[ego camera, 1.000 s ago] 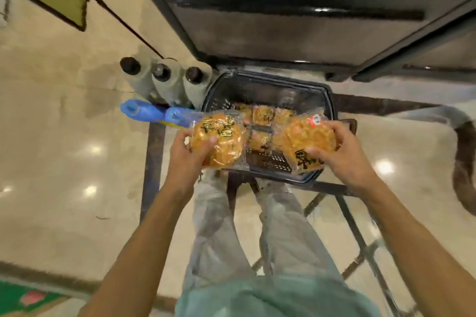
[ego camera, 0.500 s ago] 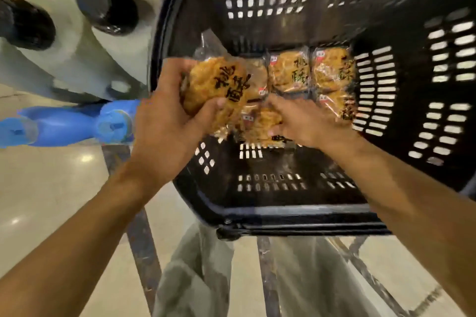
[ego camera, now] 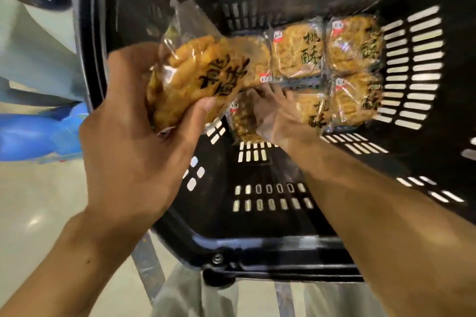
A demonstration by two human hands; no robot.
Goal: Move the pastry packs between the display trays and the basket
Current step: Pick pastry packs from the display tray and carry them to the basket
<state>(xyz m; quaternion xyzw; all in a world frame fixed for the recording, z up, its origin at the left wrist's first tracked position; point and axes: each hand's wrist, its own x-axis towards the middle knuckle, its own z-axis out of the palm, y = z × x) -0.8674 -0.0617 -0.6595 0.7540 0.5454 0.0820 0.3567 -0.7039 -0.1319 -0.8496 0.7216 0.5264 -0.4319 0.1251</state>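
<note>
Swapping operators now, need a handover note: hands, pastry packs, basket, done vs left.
Left hand: grips one pastry pack, held above the basket's left side, not yet set down.
Right hand: down inside the black basket, fingers on a pack on the floor; whether it grips or just places it I cannot tell.
Done: four packs lie flat in two rows against the far right of the basket floor, plus one partly hidden behind the held pack.
Left: settle the right-hand pack, lay the left-hand pack beside it. Display trays are out of view, so the remaining count is unknown.
</note>
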